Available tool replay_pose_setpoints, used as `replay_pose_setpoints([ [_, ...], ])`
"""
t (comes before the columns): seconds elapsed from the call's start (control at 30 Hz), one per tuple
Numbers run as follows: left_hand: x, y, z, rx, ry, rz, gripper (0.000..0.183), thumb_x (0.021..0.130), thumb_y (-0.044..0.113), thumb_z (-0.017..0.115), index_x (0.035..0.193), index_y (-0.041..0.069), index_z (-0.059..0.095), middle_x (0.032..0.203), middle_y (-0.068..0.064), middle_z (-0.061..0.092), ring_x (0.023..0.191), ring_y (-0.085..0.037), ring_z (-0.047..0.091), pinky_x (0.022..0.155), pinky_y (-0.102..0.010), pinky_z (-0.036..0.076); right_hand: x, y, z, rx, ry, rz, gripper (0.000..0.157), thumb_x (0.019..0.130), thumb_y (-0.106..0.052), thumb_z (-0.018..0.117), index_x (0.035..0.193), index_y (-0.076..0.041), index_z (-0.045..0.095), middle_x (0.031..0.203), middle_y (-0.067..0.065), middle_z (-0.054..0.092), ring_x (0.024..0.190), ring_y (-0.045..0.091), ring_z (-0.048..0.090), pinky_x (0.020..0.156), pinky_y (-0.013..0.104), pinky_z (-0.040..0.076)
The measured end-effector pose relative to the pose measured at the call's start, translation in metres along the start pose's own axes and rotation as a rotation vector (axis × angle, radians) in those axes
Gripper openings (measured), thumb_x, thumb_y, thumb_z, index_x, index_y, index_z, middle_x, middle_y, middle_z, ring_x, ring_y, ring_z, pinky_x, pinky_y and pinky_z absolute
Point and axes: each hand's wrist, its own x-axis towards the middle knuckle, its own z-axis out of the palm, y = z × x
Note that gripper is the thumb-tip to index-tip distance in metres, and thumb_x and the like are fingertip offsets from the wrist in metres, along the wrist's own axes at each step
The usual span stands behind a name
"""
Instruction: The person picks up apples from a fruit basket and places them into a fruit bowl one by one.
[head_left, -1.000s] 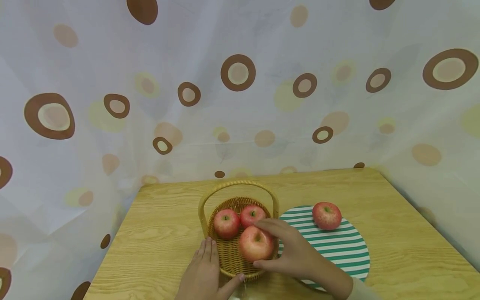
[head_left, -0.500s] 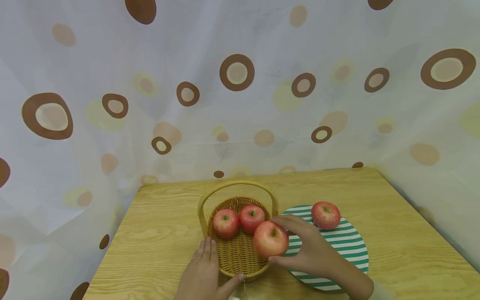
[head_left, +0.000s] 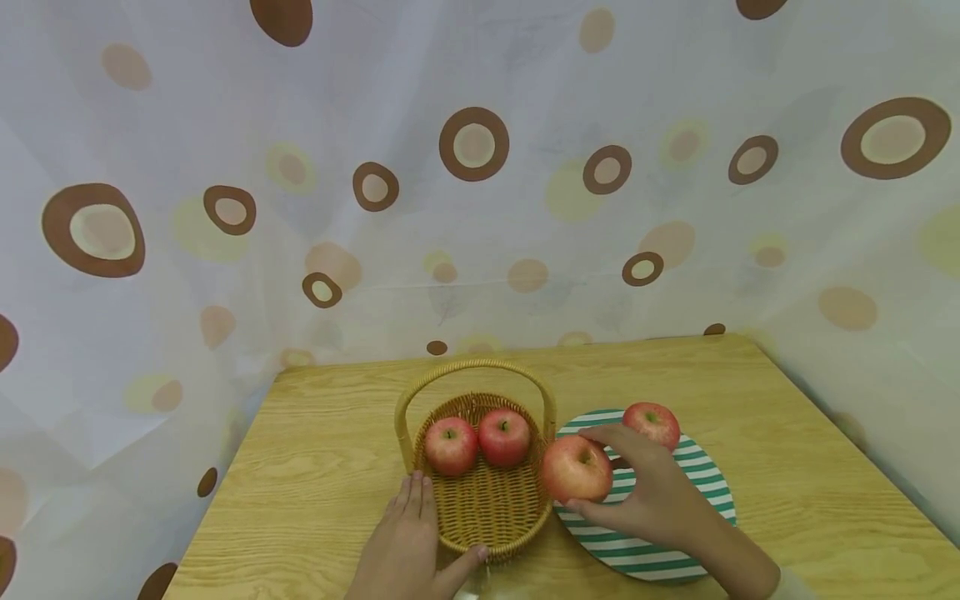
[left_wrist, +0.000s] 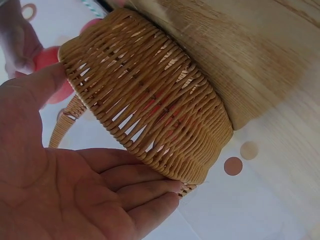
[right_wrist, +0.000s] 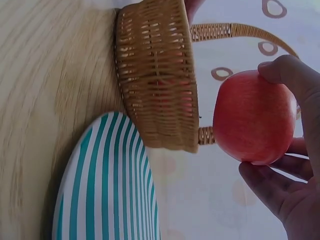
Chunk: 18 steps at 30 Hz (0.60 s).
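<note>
My right hand (head_left: 660, 500) grips a red apple (head_left: 577, 469) between thumb and fingers, holding it up over the left part of a round green-and-white striped plate (head_left: 645, 557). In the right wrist view the same apple (right_wrist: 255, 117) is clear of the plate and the basket. My left hand (head_left: 405, 537) rests its straight fingers and thumb against the near left rim of a wicker basket (head_left: 487, 508); the left wrist view has these fingers along the basket's woven side (left_wrist: 150, 100). Inside the basket sit two apples, one left (head_left: 452, 447) and one right (head_left: 504, 437).
Another apple (head_left: 651, 425) lies at the back of the striped plate, partly behind my right hand. The basket's arched handle (head_left: 476, 364) stands upright. Wooden tabletop (head_left: 315, 467) surrounds these things, with a dotted white sheet (head_left: 480, 233) behind and at the sides.
My right hand has carried the apple rightward, from over the basket to over the striped plate. The left hand has stayed at the basket's rim.
</note>
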Motion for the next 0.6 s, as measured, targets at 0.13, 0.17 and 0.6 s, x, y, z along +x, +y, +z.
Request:
replay_pose_setpoints([
  [0.13, 0.001, 0.001, -0.002, -0.033, -0.016, -0.002, 0.11, 0.096, 0.076, 0.057, 0.145, -0.022, 0.048, 0.153, -0.041, 0.048, 0.148, -0.05, 0.047, 0.121, -0.056, 0.044, -0.002, 0.009, -0.006, -0.038, -0.003, 0.046, 0.069, 0.072, -0.025, 0.101, 0.132, -0.018, 0.067, 0.123, -0.008, 0.071, 0.103, 0.009, 0.07, 0.076, 0.026, 0.064],
  [0.17, 0.001, 0.001, -0.003, -0.042, -0.02, -0.006, 0.11, 0.096, 0.076, 0.057, 0.146, -0.022, 0.048, 0.153, -0.041, 0.047, 0.149, -0.05, 0.046, 0.121, -0.056, 0.043, -0.002, 0.012, -0.007, -0.046, -0.001, 0.056, 0.068, 0.072, -0.024, 0.101, 0.131, -0.017, 0.068, 0.121, -0.008, 0.071, 0.102, 0.009, 0.07, 0.076, 0.026, 0.064],
  [0.6, 0.006, 0.003, 0.001, -0.073, 0.008, 0.002, 0.105, 0.099, 0.072, 0.056, 0.145, -0.022, 0.048, 0.153, -0.041, 0.048, 0.148, -0.051, 0.046, 0.122, -0.057, 0.042, -0.004, 0.03, -0.012, -0.157, -0.064, 0.222, 0.068, 0.074, -0.034, 0.1, 0.128, -0.008, 0.067, 0.116, -0.001, 0.071, 0.096, 0.011, 0.066, 0.074, 0.032, 0.062],
])
